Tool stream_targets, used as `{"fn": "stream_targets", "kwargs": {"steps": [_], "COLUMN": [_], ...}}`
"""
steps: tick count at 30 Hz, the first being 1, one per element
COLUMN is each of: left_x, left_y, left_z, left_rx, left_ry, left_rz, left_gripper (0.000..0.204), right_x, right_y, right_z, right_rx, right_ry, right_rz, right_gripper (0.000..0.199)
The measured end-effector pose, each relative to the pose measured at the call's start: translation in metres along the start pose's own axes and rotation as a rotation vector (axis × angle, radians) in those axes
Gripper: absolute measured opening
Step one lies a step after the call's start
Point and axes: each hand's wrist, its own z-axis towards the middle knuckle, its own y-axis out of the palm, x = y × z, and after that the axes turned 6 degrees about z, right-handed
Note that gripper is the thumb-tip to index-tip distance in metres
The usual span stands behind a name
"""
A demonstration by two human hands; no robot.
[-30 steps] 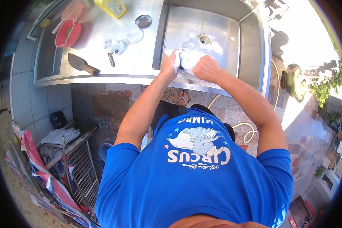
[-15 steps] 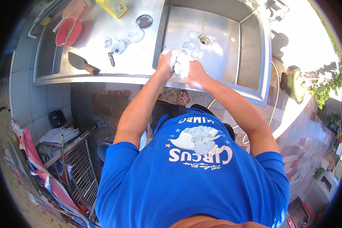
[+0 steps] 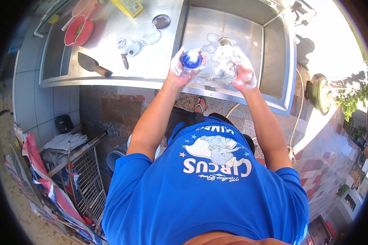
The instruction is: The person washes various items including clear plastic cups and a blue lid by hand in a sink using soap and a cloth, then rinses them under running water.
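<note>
Small round blue lid or cup [image 3: 191, 60] sits gripped in our soapy left hand [image 3: 182, 74], over the near left corner of the shiny metal sink [image 3: 274, 61]. Our hands have come apart, so now we see its round face. Our foamy right hand [image 3: 245, 72] holds a white, sudsy clump [image 3: 224, 64]. Farther off is the round metal drain [image 3: 225, 41].

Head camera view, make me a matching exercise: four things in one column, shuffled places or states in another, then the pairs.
1. Blue round piece
2. White foamy mass
3. Wooden-handled blade
4. Red container

A. Near the counter's front edge
B. Touching the right hand
C. Greenish stuff inside
D. In the left hand

Pairs: 1-D, 2-B, 3-A, 4-C
</note>
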Motion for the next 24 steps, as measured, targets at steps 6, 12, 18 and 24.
{"fn": "stream_targets", "kwargs": {"steps": [6,12,18,24], "left_x": [-0.017,-0.038,-0.049,-0.032], "left_y": [0.016,0.018,0.008,-0.012], "left_z": [-0.003,0.000,0.001,-0.004], "left_rx": [0.181,0.247,0.469,0.457], "left_ry": [0.085,0.178,0.147,0.140], "left_rz": [0.110,0.152,0.407,0.402], "left_gripper": [0.053,0.048,0.040,0.042], "right_x": [-0.004,0.042,0.006,-0.013], "right_y": [0.094,0.100,0.078,0.055], "right_z": [-0.008,-0.009,-0.001,-0.004], "right_rx": [-0.073,-0.017,-0.557,-0.210], "right_ry": [-0.121,-0.136,0.157,-0.136], "right_rz": [-1.030,-1.555,-2.004,-1.668], "right_gripper": [0.044,0.019,0.014,0.023]}}
